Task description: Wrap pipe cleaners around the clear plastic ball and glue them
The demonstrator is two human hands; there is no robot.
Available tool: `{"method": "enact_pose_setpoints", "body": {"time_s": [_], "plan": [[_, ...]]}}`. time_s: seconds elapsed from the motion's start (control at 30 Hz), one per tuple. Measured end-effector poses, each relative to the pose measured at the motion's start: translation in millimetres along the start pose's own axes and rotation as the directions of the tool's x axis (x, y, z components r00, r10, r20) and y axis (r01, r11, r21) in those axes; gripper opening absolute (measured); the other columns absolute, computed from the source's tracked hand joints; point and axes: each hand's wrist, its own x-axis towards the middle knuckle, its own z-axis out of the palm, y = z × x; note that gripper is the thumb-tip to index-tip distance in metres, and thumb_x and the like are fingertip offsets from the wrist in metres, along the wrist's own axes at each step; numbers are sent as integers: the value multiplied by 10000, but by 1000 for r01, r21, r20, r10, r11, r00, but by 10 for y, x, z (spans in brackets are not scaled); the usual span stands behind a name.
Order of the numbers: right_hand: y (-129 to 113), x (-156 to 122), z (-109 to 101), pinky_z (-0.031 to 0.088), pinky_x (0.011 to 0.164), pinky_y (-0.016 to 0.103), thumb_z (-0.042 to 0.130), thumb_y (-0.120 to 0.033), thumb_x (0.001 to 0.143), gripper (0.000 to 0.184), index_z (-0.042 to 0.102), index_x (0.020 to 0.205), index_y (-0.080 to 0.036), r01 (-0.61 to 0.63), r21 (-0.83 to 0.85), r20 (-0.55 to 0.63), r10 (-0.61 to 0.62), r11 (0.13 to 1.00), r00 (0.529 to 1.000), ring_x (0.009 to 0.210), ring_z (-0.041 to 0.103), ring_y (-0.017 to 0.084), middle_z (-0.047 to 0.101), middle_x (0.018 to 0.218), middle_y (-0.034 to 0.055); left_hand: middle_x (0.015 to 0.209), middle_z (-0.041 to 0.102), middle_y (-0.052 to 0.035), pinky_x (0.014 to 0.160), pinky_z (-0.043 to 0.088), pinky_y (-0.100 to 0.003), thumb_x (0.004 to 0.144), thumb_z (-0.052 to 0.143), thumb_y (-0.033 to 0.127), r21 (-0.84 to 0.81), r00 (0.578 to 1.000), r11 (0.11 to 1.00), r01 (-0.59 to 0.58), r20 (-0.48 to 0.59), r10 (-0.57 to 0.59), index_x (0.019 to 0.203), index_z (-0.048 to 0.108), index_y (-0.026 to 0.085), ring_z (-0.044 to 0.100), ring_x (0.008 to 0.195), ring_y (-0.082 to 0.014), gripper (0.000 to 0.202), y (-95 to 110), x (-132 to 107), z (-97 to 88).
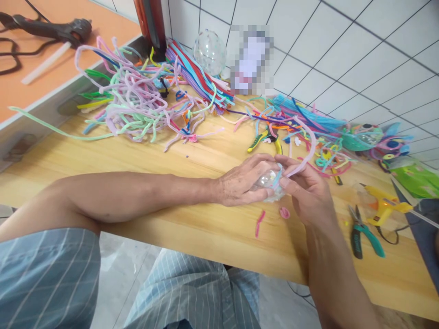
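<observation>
My left hand [240, 183] is wrapped around a small transparent ball [268, 179] just above the table. A light-blue strip [277, 177] runs over the ball's right side. My right hand [308, 185] is closed at that side, its thumb and fingers pinching a pale lilac pipe cleaner [313, 144] that arches up and over the fingers. The pinched end lies against the ball; whether it is attached there cannot be made out. Below the hands, a short pink piece [259, 223] and a small pink coil [284, 212] lie on the wooden table [192, 237].
Tangled pipe cleaners [133, 100] and a bundle [199, 75] fill the back left, beside another transparent ball [210, 52]. Yellow-black pliers [259, 140] lie behind my hands. On the right are teal-handled pliers [365, 235] and a yellow glue gun [382, 203]. A black glue gun [51, 28] rests far left.
</observation>
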Motion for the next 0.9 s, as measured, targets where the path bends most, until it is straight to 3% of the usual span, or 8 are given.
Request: {"method": "enact_pose_setpoints", "body": {"time_s": [0.53, 0.73, 0.9], "plan": [[29, 5, 60, 638, 834, 361, 932, -304, 745, 176, 810, 872, -317, -39, 77, -42, 42, 996, 998, 1131, 744, 247, 794, 1300, 11, 1451, 564, -191, 1191, 500, -599, 980, 654, 412, -48, 999, 998, -43, -20, 42, 1466, 453, 240, 518, 1461, -343, 553, 29, 28, -55], [43, -4, 59, 635, 869, 357, 916, -299, 762, 169, 803, 886, -315, -14, 63, -38, 16, 998, 999, 1122, 747, 230, 797, 1295, 7, 1508, 550, -177, 1234, 463, -597, 1034, 577, 457, -147, 999, 989, 35, 24, -32, 1499, 434, 251, 513, 1481, -338, 529, 50, 16, -105], [27, -9, 67, 630, 938, 397, 897, -294, 769, 157, 769, 860, -302, -4, 18, -32, 5, 1000, 999, 1192, 736, 253, 785, 1325, 6, 1523, 531, -213, 1245, 436, -621, 968, 687, 550, -102, 996, 992, 79, -23, -82, 1525, 394, 219, 500, 1488, -368, 711, 54, 17, -62]]}}
